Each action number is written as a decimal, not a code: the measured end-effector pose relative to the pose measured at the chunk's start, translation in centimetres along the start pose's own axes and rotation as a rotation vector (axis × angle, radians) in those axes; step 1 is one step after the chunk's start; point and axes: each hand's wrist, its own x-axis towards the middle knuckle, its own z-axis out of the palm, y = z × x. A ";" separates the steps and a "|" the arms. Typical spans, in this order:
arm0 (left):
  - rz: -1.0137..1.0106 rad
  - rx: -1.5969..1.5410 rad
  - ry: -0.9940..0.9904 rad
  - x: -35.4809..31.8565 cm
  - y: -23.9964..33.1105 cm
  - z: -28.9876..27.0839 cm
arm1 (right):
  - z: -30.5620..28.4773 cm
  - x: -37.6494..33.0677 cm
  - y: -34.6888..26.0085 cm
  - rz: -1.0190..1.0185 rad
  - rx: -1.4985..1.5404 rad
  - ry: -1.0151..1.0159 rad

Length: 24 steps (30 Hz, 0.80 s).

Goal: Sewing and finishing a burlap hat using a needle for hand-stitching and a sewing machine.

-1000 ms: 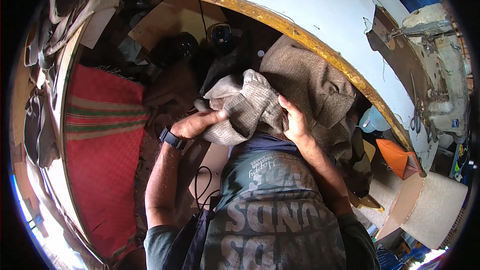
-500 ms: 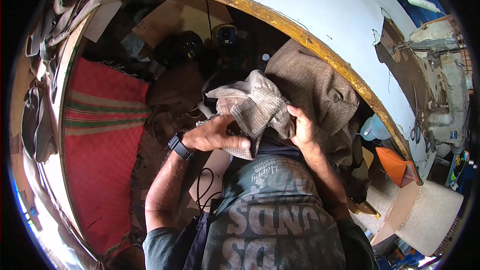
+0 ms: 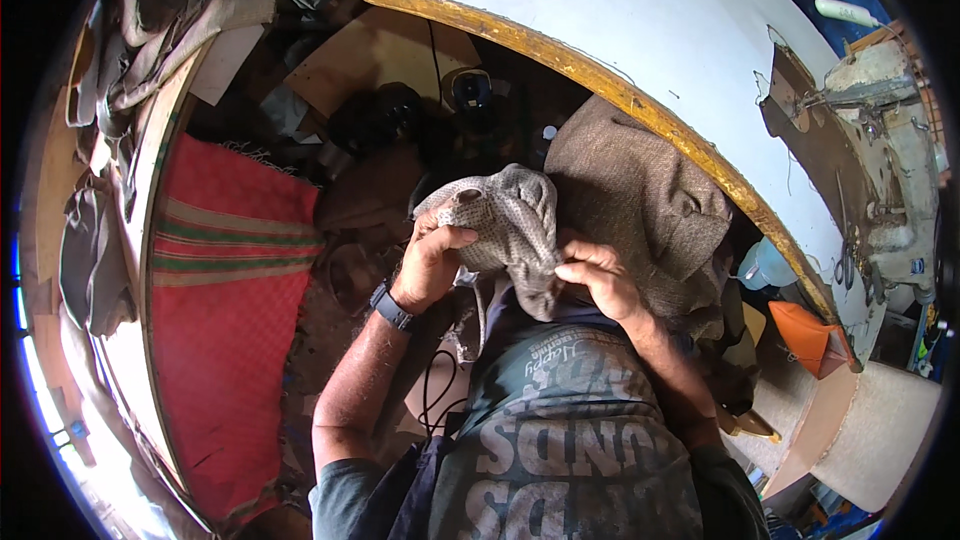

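A piece of grey textured fabric (image 3: 508, 210) is bunched up between my two hands, above my lap. My left hand (image 3: 432, 265) is closed on its left side, thumb lying over the cloth. On the lower right edge, the fingertips of my right hand (image 3: 598, 277) pinch the same fabric. A loose strip hangs down below my left hand. To the right of the fabric, a large piece of coarse brown cloth (image 3: 635, 205) hangs in folds under the table edge.
A white table (image 3: 560, 0) with a worn yellow edge curves ahead, bearing a sewing machine (image 3: 885, 140) and scissors (image 3: 845, 265) at right. Red striped cloth (image 3: 225, 340) covers the left side. An orange pouch-like piece (image 3: 808, 338) sits near the table's right corner.
The fabric has been turned and spread between my hands. My left hand has shifted its grip up onto the fabric's left side, and my right hand has moved slightly lower. The view has shifted a little.
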 end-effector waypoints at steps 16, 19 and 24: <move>-0.040 -0.274 -0.009 0.1 0.7 -1.4 | 1.2 1.4 -1.5 -0.270 -0.452 0.127; 0.019 -0.151 -0.040 0.2 0.6 -1.9 | 0.9 1.5 -1.4 -0.313 -0.494 0.153; 0.196 0.031 0.075 0.1 0.2 -2.7 | 0.1 1.4 -1.2 -0.352 -0.468 0.224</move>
